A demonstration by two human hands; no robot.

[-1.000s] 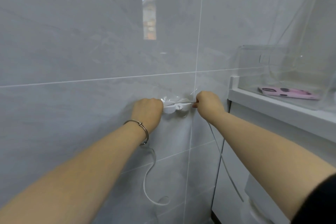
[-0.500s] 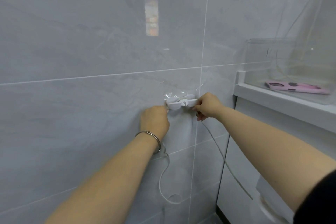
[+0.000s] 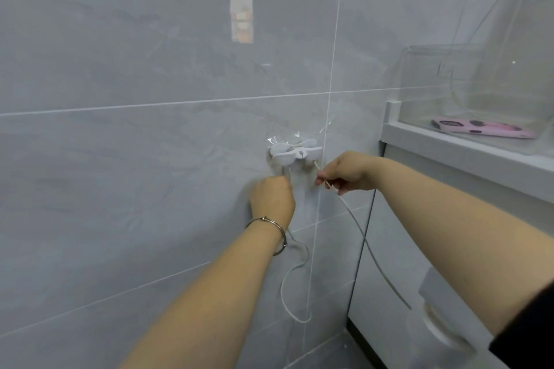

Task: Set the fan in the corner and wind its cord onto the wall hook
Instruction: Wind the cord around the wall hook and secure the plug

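A white wall hook with a clear adhesive pad is stuck on the grey tiled wall. The thin white cord runs up over the hook. My right hand pinches the cord just below the hook's right end, and from there the cord slopes down to the right. My left hand, with a metal bracelet on the wrist, is curled round the cord below the hook's left end; a slack loop hangs beneath it. A white rounded part of the fan shows at the lower right, mostly hidden by my right arm.
A white cabinet stands against the wall on the right. Its top ledge carries a clear plastic box, with a pink phone case inside it. A narrow window reflection shows on the tiles above.
Both hands have dropped from beside the hook to just below it, drawing the cord down on either side. The slack loop under my left hand still hangs.
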